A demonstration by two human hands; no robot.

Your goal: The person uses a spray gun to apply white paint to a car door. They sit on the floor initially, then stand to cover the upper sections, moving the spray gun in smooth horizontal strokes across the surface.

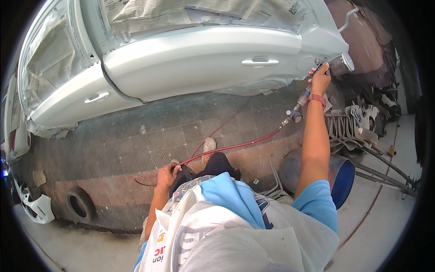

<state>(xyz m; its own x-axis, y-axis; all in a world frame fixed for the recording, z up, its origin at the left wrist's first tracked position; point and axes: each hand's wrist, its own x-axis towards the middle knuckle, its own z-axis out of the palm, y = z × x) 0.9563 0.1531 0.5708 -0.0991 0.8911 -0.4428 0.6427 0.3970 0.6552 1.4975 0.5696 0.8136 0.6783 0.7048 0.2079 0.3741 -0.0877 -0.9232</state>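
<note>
In my right hand (pixel 321 78), at the far right end of a silvery-white car body (pixel 199 50), is a spray gun (pixel 322 65) with a metal paint cup (pixel 342 64). My fingers wrap around its grip, close to the car's rear side panel. From the gun's lower end, fittings with a small regulator (pixel 294 116) lead into a red air hose (pixel 244 145). That hose sags across in front of me to my left hand (pixel 167 175), which is closed around it near my waist. Newspaper (pixel 158 13) masks the car's windows.
A dark mesh mat (pixel 118 149) covers the floor beside the car. A tyre (pixel 81 204) and a white bumper piece (pixel 41 208) lie at the left. To my right are a blue-ended drum (pixel 312 174) and a metal rack (pixel 342 129) with cluttered parts.
</note>
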